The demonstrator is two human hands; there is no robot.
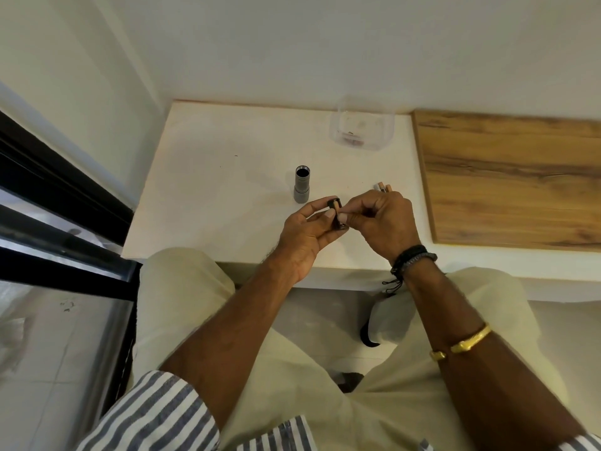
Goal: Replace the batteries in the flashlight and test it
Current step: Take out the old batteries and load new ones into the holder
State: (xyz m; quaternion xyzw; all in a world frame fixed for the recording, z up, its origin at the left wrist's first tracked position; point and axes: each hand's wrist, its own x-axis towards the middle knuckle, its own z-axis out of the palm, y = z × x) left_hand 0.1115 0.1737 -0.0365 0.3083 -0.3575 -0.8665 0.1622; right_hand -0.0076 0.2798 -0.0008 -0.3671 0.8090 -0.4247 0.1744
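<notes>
one head view looks steeply down from above the seated person, facing a white table [227, 177] against the wall [292, 43], hands close below.

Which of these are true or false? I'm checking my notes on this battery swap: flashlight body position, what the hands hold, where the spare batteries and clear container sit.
1. The flashlight body stands upright on the white table. True.
2. Both hands are empty. False: the left hand and right hand work on a small black battery holder.
3. Loose batteries lie beyond the right hand. True.
4. The clear container sits on the wooden board. False: it is on the white table.
</notes>
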